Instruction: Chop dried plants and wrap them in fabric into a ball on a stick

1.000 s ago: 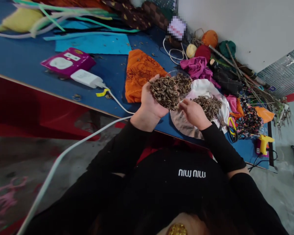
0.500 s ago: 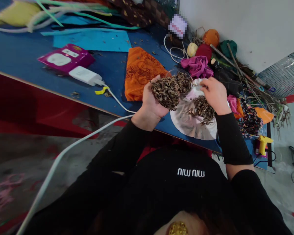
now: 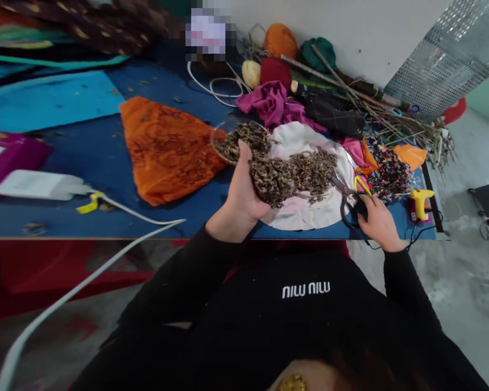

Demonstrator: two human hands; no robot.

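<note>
My left hand (image 3: pixel 240 201) is curled round the near side of a clump of dried brown plant bits (image 3: pixel 272 182). Just behind it, more of the same fills a clear bowl (image 3: pixel 255 138). A loose pile of dried bits (image 3: pixel 315 169) lies on a round white cloth (image 3: pixel 301 217) to the right of the clump. At the right edge of the cloth, my right hand (image 3: pixel 378 220) has its fingers closed at the handles of a pair of scissors (image 3: pixel 341 185), with dark blades toward the pile. A yellow handle (image 3: pixel 363 184) shows beside those fingers; whether it belongs to another tool is unclear.
An orange cloth (image 3: pixel 167 152) lies left of the bowl. Farther left are a white plug block (image 3: pixel 41 184) and its cable. Magenta cloth (image 3: pixel 271 103), yarn balls (image 3: pixel 281 43) and sticks (image 3: pixel 334 68) stand behind. A yellow glue gun (image 3: pixel 421 202) is at the right.
My right hand has left the pile on the cloth, moved right and toward me, and closed on the scissors. My left hand still holds the clump. The view has swung right.
</note>
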